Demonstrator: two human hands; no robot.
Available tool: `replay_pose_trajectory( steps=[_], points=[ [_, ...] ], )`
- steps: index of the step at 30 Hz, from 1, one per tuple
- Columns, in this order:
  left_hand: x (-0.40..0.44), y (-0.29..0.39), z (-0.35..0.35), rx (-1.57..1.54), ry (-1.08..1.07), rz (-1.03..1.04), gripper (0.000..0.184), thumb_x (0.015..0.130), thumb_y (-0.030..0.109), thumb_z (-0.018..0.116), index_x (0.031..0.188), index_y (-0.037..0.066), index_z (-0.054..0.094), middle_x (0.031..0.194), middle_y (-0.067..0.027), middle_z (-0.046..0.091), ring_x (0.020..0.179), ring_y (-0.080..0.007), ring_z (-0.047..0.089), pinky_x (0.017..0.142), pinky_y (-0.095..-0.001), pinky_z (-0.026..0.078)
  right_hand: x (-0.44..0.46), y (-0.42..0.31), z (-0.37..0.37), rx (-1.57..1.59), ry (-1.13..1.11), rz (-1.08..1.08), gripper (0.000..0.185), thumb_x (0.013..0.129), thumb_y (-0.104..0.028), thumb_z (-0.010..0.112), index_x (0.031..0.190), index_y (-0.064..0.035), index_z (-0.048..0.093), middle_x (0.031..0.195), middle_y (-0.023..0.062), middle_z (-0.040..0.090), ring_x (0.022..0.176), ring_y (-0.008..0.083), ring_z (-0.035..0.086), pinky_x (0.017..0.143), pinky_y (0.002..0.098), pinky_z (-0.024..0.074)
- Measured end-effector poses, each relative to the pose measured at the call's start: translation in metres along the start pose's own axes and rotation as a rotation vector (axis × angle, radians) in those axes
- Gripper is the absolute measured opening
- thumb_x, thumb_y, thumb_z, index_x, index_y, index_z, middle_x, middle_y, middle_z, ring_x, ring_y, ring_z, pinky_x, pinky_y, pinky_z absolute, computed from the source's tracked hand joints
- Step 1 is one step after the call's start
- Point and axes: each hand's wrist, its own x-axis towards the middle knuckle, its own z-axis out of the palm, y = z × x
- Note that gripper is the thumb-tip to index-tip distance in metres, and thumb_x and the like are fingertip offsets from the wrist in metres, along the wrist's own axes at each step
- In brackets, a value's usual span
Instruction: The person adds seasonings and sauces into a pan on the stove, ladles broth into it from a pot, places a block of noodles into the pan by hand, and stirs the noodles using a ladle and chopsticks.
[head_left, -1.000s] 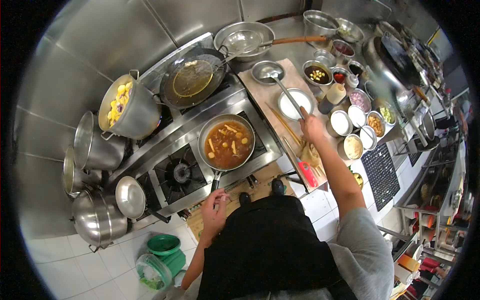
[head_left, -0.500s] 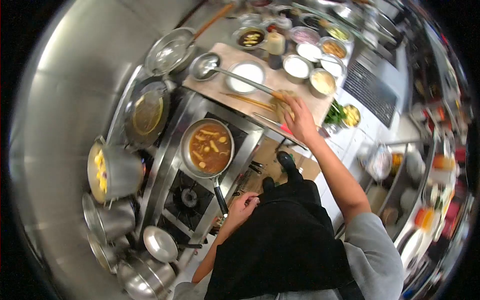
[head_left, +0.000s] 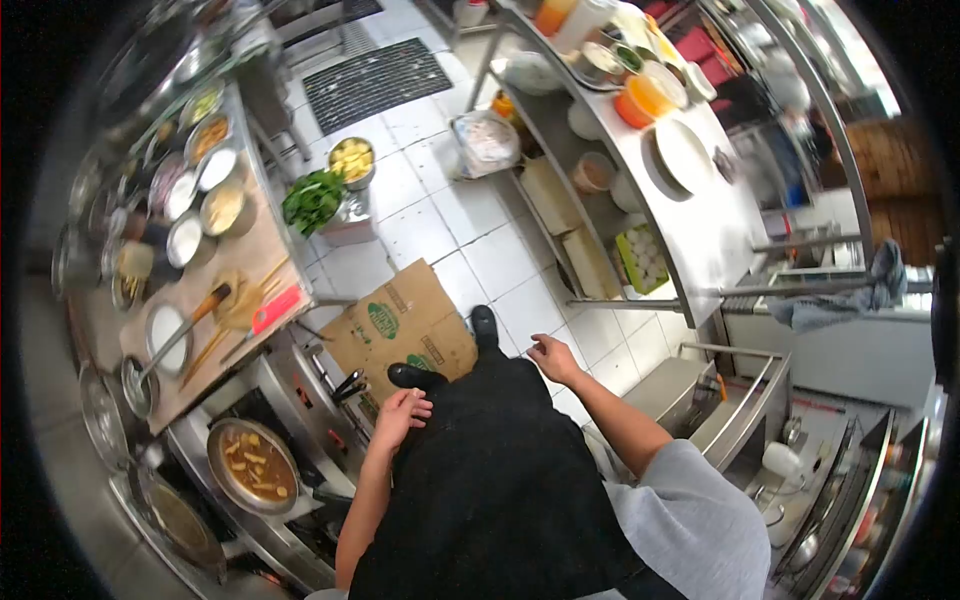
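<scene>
Grip status, right hand (head_left: 553,358): open, fingers loosely bent, nothing held, positioned over the floor tiles (head_left: 500,255). Left hand (head_left: 402,415): fingers partly curled, no held item visible, just beside the black apron (head_left: 480,470).

Location: the pan (head_left: 215,468) sits at the near left on the stove (head_left: 280,385), well apart from both hands. The left hand is the nearer one.

Progress, completed (judged): yellowish pieces and brown sauce (head_left: 262,470) are combined in the pan. The ladle (head_left: 212,301) is set down, its cup in a metal bowl (head_left: 154,398) on the tabletop (head_left: 262,240) and its wooden handle over a tan cloth (head_left: 237,305). Chopsticks (head_left: 205,355) lie alongside.

Progress, outstanding: no transfer out of the pan is visible. Doneness of the pieces cannot be told; no flame is seen under the pan. A white plate (head_left: 685,155) stands at the far right, well apart from the stove.
</scene>
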Motion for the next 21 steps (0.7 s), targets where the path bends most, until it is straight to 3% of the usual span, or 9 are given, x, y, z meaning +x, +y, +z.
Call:
replay_pose_trajectory(
  steps=[6,9,14,17,20,21],
  points=[
    [0.104,0.009,0.060,0.138,-0.210,-0.160,0.054,0.106,0.047,0.047,0.128,0.000,0.059,0.115,-0.0123,0.068,0.101,-0.0210,0.065,0.083,-0.0376,0.056,0.023,0.123,-0.018,-0.080,0.157,0.123,0.060,0.090,-0.039,0.068,0.136,-0.0018,0.055,0.124,0.0257,0.064,0.116,0.0393,0.061,0.101,0.0445,0.0481],
    [0.160,0.009,0.101,0.232,-0.190,-0.198,0.055,0.103,0.050,0.051,0.127,0.001,0.060,0.110,-0.0093,0.069,0.095,-0.0173,0.066,0.077,-0.0333,0.056,0.063,0.175,-0.031,-0.099,0.178,0.119,0.063,0.090,-0.038,0.069,0.138,-0.0001,0.053,0.131,0.0275,0.059,0.123,0.0409,0.056,0.106,0.0454,0.0447],
    [0.260,-0.012,0.146,0.785,-0.146,-0.153,0.071,0.098,0.061,0.051,0.128,-0.003,0.060,0.111,-0.0131,0.068,0.096,-0.0231,0.065,0.075,-0.0372,0.054,0.160,0.226,-0.053,-0.098,0.169,0.110,0.066,0.091,-0.036,0.068,0.142,0.0008,0.049,0.143,0.0263,0.051,0.133,0.0417,0.047,0.112,0.0464,0.0386],
    [0.324,-0.016,0.170,0.710,-0.154,-0.289,0.071,0.099,0.061,0.050,0.128,-0.003,0.060,0.114,-0.0151,0.067,0.094,-0.0244,0.065,0.073,-0.0364,0.053,0.218,0.229,-0.072,-0.046,0.249,0.024,0.070,0.090,-0.036,0.070,0.144,0.0009,0.046,0.147,0.0277,0.046,0.138,0.0421,0.041,0.116,0.0463,0.0338],
    [0.402,-0.018,0.200,0.320,-0.115,-0.281,0.062,0.097,0.058,0.056,0.106,-0.002,0.070,0.093,-0.0155,0.070,0.086,-0.0204,0.065,0.071,-0.0360,0.051,0.275,0.227,-0.088,-0.038,0.268,-0.078,0.073,0.091,-0.033,0.070,0.149,-0.0002,0.041,0.153,0.0276,0.038,0.143,0.0435,0.033,0.119,0.0474,0.0302],
    [0.425,-0.011,0.221,0.187,-0.034,-0.249,0.064,0.097,0.060,0.056,0.115,-0.001,0.066,0.100,-0.0153,0.070,0.091,-0.0211,0.065,0.074,-0.0373,0.052,0.293,0.230,-0.090,-0.081,0.286,-0.107,0.073,0.091,-0.032,0.070,0.150,-0.0010,0.040,0.154,0.0277,0.037,0.144,0.0443,0.032,0.119,0.0482,0.0300]
  ],
)
